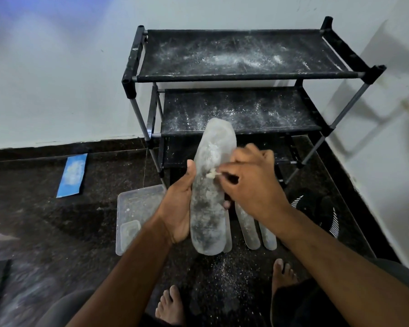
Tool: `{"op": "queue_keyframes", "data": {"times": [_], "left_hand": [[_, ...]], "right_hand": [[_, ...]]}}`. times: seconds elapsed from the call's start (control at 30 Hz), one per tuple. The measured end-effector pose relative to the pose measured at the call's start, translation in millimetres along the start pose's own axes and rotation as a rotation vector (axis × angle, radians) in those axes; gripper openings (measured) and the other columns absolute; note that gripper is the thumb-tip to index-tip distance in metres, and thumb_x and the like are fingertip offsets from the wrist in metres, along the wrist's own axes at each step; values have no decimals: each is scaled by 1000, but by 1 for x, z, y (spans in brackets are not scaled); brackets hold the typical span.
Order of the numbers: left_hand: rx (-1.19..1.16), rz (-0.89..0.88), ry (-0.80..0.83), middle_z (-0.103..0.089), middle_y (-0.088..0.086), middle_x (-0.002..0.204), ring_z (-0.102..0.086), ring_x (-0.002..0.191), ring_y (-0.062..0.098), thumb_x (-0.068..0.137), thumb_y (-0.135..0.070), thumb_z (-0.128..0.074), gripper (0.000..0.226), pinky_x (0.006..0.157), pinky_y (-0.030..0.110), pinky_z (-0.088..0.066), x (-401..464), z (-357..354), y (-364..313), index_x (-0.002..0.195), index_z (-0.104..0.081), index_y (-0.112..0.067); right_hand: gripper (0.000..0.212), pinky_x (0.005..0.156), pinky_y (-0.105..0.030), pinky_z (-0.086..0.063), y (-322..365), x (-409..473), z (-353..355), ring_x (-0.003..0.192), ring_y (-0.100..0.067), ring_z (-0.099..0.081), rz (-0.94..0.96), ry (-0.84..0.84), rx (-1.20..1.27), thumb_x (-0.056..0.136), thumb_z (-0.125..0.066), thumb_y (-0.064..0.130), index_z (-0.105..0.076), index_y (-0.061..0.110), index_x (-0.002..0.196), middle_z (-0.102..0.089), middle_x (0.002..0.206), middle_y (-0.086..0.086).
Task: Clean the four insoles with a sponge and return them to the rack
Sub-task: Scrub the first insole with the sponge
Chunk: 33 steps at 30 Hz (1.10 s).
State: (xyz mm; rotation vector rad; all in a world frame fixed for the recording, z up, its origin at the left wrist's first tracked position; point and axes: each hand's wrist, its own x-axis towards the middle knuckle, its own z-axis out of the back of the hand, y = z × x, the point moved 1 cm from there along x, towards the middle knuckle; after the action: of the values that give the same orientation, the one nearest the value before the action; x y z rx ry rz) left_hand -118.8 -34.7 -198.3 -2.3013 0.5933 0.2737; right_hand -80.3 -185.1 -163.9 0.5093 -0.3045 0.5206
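Bare forearms, no sleeves; bare feet (pixel 170 305); dark shorts (pixel 387 279) at knees.

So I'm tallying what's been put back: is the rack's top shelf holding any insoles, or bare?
Bare of insoles: the rack's top shelf carries only scattered white powder. One insole is in the left hand.

The rack (pixel 241 74) stands against the wall, its top and middle shelves bare but dusted white, open from the front. Before the rack, three insoles (pixel 248 230) lie on the floor, with a clear tray (pixel 137 204) just left of them. A blue sheet (pixel 72 175) lies well left of the rack. Bare floor runs between sheet and tray.
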Motion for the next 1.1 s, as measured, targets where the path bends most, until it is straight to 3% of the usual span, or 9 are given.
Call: {"op": "queue_keyframes", "data": {"times": [0.07,0.23,0.37,0.57,0.7,0.87,1.0,1.1], "left_hand": [[-21,-3,-2,-67,17,127,-68,101,28,107,-60,-28,69,86,43,-61,1,0,1,140,-61,-8],[-7,-35,-40,-65,22,135,-68,116,31,107,-57,-27,69,88,44,-61,-1,1,-3,146,-53,-7],[6,-46,-58,-66,21,130,-69,111,28,106,-57,-29,69,92,42,-61,-2,1,-4,146,-52,-6],[12,-31,-59,-71,21,121,-73,104,29,110,-52,-24,64,78,41,-63,-4,-2,-3,138,-58,-6],[-3,-65,-100,-65,23,133,-68,114,29,110,-49,-30,61,93,42,-61,-1,1,-2,144,-54,-4],[2,-47,-84,-69,22,120,-73,100,29,111,-47,-28,59,79,42,-64,-3,0,-2,138,-58,-4],[54,-63,-121,-71,20,121,-74,99,26,112,-46,-29,57,80,39,-64,-1,4,-1,135,-61,-5],[71,-57,-116,-72,17,115,-73,94,25,110,-50,-30,59,77,39,-64,-1,5,-2,135,-62,-7]], "right_hand": [[8,76,-29,-18,-1,1,3,84,-7,-37,-50,-55,-1,79,-78,29,-78,25,86,-46,78,17],[11,81,-34,-24,9,-11,-5,87,-7,-37,88,177,69,80,-75,38,-76,27,79,-49,77,16],[10,81,-36,-29,3,-3,1,85,-8,-39,21,-3,11,80,-77,35,-78,28,86,-45,77,21],[10,81,-36,-27,14,-13,-8,86,-7,-38,138,92,15,81,-74,35,-77,26,80,-51,77,17],[7,80,-33,-27,5,-6,-3,85,-11,-43,31,-67,-55,81,-76,31,-77,24,84,-49,79,14],[9,80,-37,-31,14,-15,-11,84,-6,-41,129,13,-12,82,-74,30,-75,22,80,-50,81,15],[8,78,-31,-22,-4,-1,-1,81,-7,-41,-83,-136,-64,80,-77,29,-77,23,85,-50,79,14],[11,77,-29,-20,1,-6,-6,81,-5,-38,-41,-69,-19,80,-78,32,-78,24,88,-45,79,18]]}}
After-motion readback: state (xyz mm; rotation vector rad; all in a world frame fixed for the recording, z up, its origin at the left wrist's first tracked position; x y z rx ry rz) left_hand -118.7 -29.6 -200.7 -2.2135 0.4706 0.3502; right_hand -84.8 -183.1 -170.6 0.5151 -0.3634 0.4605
